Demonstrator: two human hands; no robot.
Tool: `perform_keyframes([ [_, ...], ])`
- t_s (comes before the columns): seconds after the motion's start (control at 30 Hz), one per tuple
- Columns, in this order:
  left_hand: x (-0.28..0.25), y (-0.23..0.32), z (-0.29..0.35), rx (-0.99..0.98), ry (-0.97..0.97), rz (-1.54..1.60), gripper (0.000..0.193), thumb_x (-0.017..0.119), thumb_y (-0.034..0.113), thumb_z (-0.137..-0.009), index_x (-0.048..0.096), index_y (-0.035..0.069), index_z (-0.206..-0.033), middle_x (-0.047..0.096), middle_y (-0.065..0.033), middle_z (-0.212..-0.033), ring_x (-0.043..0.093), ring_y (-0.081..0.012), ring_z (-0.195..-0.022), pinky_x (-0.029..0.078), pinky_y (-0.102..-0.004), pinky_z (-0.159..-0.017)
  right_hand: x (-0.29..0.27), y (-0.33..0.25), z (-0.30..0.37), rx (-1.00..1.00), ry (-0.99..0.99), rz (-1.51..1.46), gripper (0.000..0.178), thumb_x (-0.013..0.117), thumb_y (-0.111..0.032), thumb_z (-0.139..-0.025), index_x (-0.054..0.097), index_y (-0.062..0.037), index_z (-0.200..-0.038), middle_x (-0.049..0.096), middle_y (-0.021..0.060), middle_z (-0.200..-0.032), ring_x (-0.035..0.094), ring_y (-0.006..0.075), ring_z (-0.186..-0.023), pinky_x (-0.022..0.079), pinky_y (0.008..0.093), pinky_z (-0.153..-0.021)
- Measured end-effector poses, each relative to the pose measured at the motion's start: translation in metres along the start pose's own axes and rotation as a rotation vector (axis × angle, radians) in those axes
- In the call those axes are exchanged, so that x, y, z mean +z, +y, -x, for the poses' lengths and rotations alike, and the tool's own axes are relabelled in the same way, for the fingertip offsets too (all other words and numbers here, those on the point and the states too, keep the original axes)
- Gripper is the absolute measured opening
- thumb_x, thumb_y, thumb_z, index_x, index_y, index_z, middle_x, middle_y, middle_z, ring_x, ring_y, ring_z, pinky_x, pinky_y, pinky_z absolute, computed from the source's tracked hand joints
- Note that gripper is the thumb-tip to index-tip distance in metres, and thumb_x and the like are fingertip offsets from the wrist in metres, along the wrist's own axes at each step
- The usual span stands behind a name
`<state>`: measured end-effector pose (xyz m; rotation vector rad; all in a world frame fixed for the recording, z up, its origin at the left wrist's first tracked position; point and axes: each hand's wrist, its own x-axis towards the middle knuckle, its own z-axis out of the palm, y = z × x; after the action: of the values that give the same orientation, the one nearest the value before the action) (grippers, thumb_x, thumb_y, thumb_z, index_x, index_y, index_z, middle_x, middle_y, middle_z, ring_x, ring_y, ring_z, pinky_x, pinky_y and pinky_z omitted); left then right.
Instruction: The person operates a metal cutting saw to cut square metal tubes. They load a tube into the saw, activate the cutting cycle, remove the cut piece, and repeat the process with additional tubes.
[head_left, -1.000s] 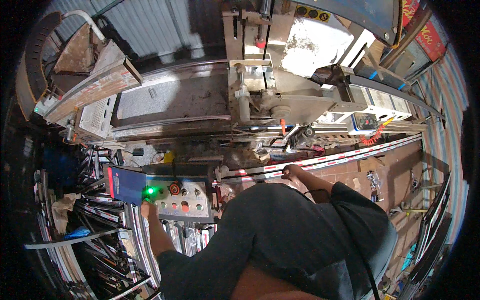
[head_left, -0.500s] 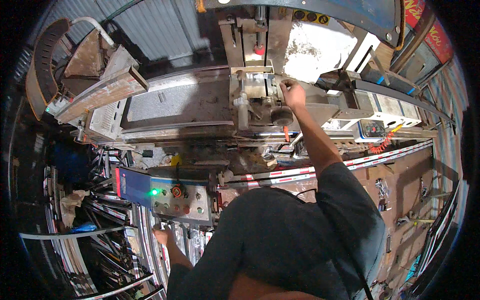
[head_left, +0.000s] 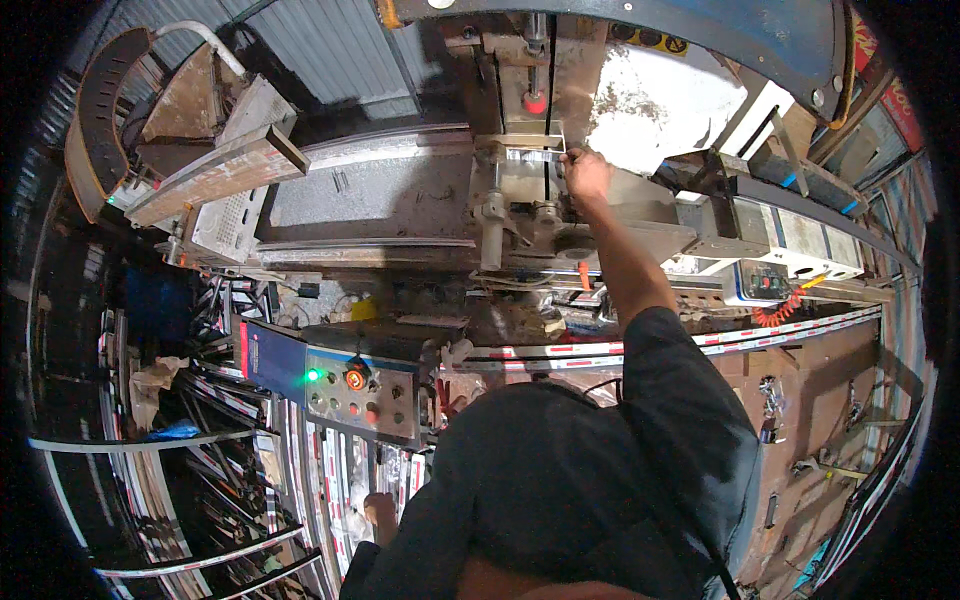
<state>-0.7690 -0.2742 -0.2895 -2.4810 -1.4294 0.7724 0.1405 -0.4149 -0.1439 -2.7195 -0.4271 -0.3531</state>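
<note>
My right hand (head_left: 588,178) reaches forward to the saw-like machine, fingers pinched at the right end of a short, pale metal piece (head_left: 535,154) in the clamping area. Whether the fingertips grip that piece or only touch it is too small to make out. Just left of it stands an upright metal cylinder (head_left: 492,230), part of the clamp, and below the hand is a dark round knob (head_left: 575,244). Down at my left side hangs my left hand (head_left: 380,510), below the control panel (head_left: 362,395) and over long striped profiles (head_left: 335,480); its fingers are not clear.
A green lamp (head_left: 314,375) glows on the panel beside an orange-red knob (head_left: 356,376). A blue machine cover (head_left: 700,25) overhangs the top. A grey machine bed (head_left: 370,195) extends left. A red coiled hose (head_left: 780,308) hangs at right. Bundled metal strips (head_left: 220,400) crowd the lower left.
My right hand has shifted slightly, its fingers now against the end of the pale metal piece. My left hand has dropped lower and closer to my body. The whole view has moved a little.
</note>
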Motion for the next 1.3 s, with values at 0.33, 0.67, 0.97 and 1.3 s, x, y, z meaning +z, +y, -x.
perform_keyframes([
  [0.33, -0.030, 0.032, -0.058, -0.251, 0.197, 0.708, 0.023, 0.088, 0.029, -0.082, 0.081, 0.007, -0.084, 0.078, -0.0126, -0.081, 0.077, -0.0395, -0.087, 0.062, -0.0529, -0.077, -0.009, -0.005, -0.011, -0.073, -0.061, 0.022, 0.025, 0.070, -0.042, -0.099, 0.081, -0.0246, -0.114, 0.079, 0.0056, -0.115, 0.074, 0.0295, -0.113, 0.046, 0.0605, -0.103],
  [0.67, -0.076, 0.069, -0.106, -0.288, 0.200, 1.008, 0.026, 0.085, 0.021, -0.080, 0.080, 0.000, -0.095, 0.081, -0.0192, -0.105, 0.077, -0.0389, -0.096, 0.061, -0.0490, -0.088, -0.026, 0.011, -0.002, -0.080, -0.102, -0.228, 0.028, 0.075, -0.041, -0.098, 0.082, -0.0199, -0.115, 0.081, 0.0110, -0.108, 0.078, 0.0297, -0.102, 0.057, 0.0496, -0.090],
  [0.97, 0.038, 0.085, 0.011, 0.018, 0.154, 0.291, 0.048, 0.074, 0.052, -0.090, 0.075, 0.006, -0.075, 0.075, -0.0198, -0.083, 0.073, -0.0415, -0.080, 0.056, -0.0551, -0.072, -0.110, -0.068, 0.194, -0.509, -0.232, -1.022, 0.015, 0.082, -0.016, -0.092, 0.078, -0.0073, -0.103, 0.076, 0.0113, -0.097, 0.073, 0.0313, -0.085, 0.058, 0.0406, -0.081],
  [1.3, 0.084, 0.104, 0.099, 0.181, -0.142, 0.708, 0.043, 0.077, 0.055, -0.090, 0.084, 0.013, -0.096, 0.082, -0.0098, -0.098, 0.078, -0.0360, -0.096, 0.061, -0.0484, -0.086, 0.000, -0.180, 0.417, -1.473, -0.908, -0.619, 0.057, 0.084, -0.035, -0.084, 0.065, -0.0044, -0.128, 0.062, 0.0187, -0.134, 0.056, 0.0406, -0.131, 0.047, 0.0552, -0.110],
])
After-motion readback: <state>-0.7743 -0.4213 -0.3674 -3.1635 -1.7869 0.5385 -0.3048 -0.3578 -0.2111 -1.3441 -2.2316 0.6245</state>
